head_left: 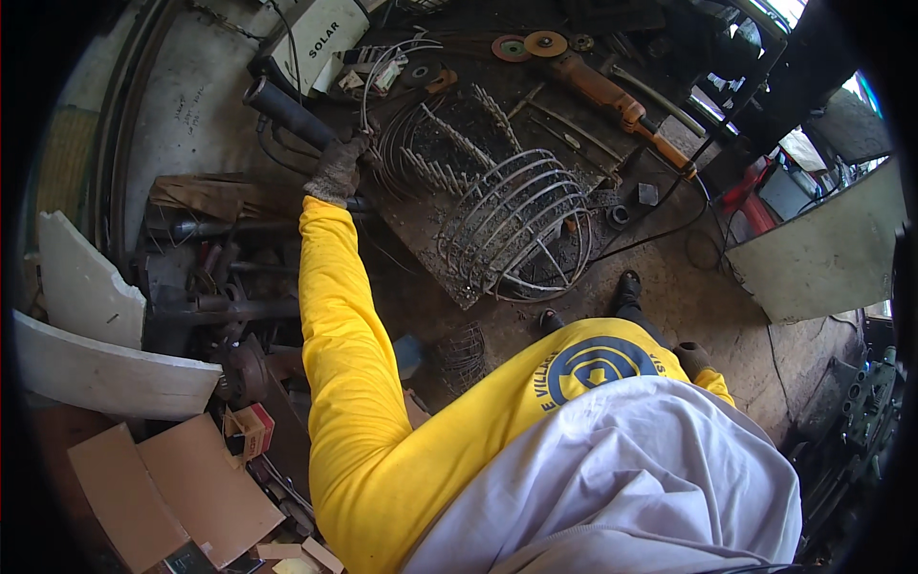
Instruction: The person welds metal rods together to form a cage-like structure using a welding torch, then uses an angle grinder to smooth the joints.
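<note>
My left hand (pixel 337 170), in a grey-brown work glove, reaches out to the far left edge of a dark metal worktable (pixel 421 253). Its fingers close around thin curved metal rods (pixel 371 91) that arch up and away from it. A dark cylinder (pixel 287 113) lies just beyond the glove. Right of that hand, a rounded cage of bent metal rods (pixel 521 225) rests on the table, with rows of short twisted rods (pixel 449 143) behind it. My right hand (pixel 693 359), also gloved, hangs low by my right side; its fingers cannot be made out.
An orange angle grinder (pixel 602 91) lies at the table's back right, near round discs (pixel 545 43). Loose curved wire (pixel 392 153) and dark grit cover the table. Metal parts (pixel 229 306) and cardboard (pixel 210 488) crowd the left. A bent pale sheet (pixel 822 253) stands right; cables cross the floor.
</note>
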A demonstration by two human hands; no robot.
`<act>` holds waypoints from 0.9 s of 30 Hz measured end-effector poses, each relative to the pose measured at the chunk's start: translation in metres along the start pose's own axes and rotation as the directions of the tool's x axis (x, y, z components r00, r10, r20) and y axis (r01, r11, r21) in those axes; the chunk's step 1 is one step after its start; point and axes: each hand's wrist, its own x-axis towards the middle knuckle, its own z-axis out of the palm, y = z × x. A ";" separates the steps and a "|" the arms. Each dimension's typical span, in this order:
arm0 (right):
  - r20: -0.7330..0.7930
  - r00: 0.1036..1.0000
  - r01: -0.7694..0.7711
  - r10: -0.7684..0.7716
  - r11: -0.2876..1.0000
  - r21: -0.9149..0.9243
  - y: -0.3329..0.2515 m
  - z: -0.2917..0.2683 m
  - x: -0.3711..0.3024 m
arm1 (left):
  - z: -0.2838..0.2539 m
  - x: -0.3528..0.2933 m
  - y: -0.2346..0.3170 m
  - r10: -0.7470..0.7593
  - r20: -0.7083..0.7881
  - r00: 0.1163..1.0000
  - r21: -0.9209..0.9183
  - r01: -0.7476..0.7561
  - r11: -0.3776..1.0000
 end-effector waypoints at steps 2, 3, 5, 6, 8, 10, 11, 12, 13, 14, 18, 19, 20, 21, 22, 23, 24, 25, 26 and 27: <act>0.005 0.999 0.033 -0.032 0.999 -0.036 0.001 -0.001 0.003 | 0.000 -0.012 -0.006 0.001 -0.075 0.997 -0.024 -0.002 1.000; 0.008 0.999 0.051 -0.050 0.998 -0.032 0.001 -0.002 0.005 | 0.000 -0.017 -0.008 0.000 -0.111 0.994 -0.037 -0.004 0.999; 0.009 0.997 0.076 -0.076 0.997 -0.019 -0.001 -0.004 0.006 | 0.004 -0.026 -0.003 0.011 -0.021 1.000 0.040 -0.010 0.999; -0.007 0.997 0.079 -0.079 0.997 -0.027 0.000 -0.005 0.007 | 0.007 -0.030 0.000 0.014 0.025 1.000 0.077 -0.016 0.997; -0.027 0.995 0.098 -0.100 0.994 -0.044 -0.014 -0.006 0.004 | 0.010 -0.042 0.008 0.017 0.066 0.998 -0.054 -0.014 0.998; -0.026 0.996 0.087 -0.085 0.992 0.093 -0.029 -0.009 -0.002 | 0.012 -0.052 0.016 0.034 0.110 0.993 -0.197 -0.011 0.980; -0.024 0.997 0.080 -0.077 0.984 0.161 -0.036 -0.010 -0.004 | 0.012 -0.057 0.022 0.048 0.133 0.990 -0.272 -0.010 0.962; -0.003 0.998 0.070 -0.070 0.979 0.190 -0.043 -0.012 -0.006 | 0.013 -0.062 0.026 0.065 0.154 0.986 -0.345 -0.008 0.939; 0.018 0.998 0.059 -0.065 0.974 0.217 -0.050 -0.014 -0.008 | 0.015 -0.066 0.029 0.106 0.158 0.982 -0.409 -0.033 0.912; 0.040 0.997 0.048 -0.060 0.969 0.244 -0.054 -0.015 -0.008 | 0.018 -0.069 0.032 0.149 0.158 0.976 -0.470 -0.058 0.881; 0.028 0.994 0.105 -0.110 0.987 0.124 -0.035 -0.010 0.017 | 0.025 -0.077 0.038 0.187 0.137 0.973 -0.513 -0.092 0.853; 0.024 0.992 0.120 -0.123 0.986 0.116 -0.031 -0.007 0.022 | 0.025 -0.079 0.036 0.168 0.119 0.979 -0.509 -0.085 0.856; 0.019 0.991 0.133 -0.136 0.985 0.108 -0.026 -0.005 0.026 | 0.026 -0.079 0.033 0.149 0.103 0.984 -0.506 -0.077 0.859; 0.023 0.992 0.121 -0.123 0.989 0.080 -0.020 -0.005 0.029 | 0.027 -0.079 0.030 0.130 0.088 0.988 -0.503 -0.069 0.862; 0.045 0.991 0.124 -0.126 0.991 0.043 -0.037 -0.005 0.016 | 0.022 -0.089 0.027 0.100 0.059 0.993 -0.486 -0.059 0.872; 0.053 0.992 0.115 -0.115 0.993 0.009 -0.045 -0.008 0.006 | 0.021 -0.091 0.022 0.072 0.046 0.996 -0.479 -0.041 0.877; 0.060 0.991 0.119 -0.119 0.993 0.001 -0.042 -0.007 0.009 | 0.019 -0.093 0.018 0.045 0.034 0.998 -0.471 -0.023 0.882; 0.059 0.991 0.117 -0.117 0.993 -0.005 -0.033 -0.008 0.013 | 0.021 -0.093 0.014 0.049 0.037 0.998 -0.458 -0.026 0.888; 0.056 0.992 0.115 -0.114 0.993 -0.007 -0.024 -0.008 0.019 | 0.024 -0.092 0.012 0.055 0.045 0.997 -0.444 -0.029 0.896; 0.063 0.992 0.107 -0.107 0.994 -0.002 -0.016 -0.007 0.024 | 0.027 -0.090 0.009 0.061 0.053 0.997 -0.429 -0.032 0.903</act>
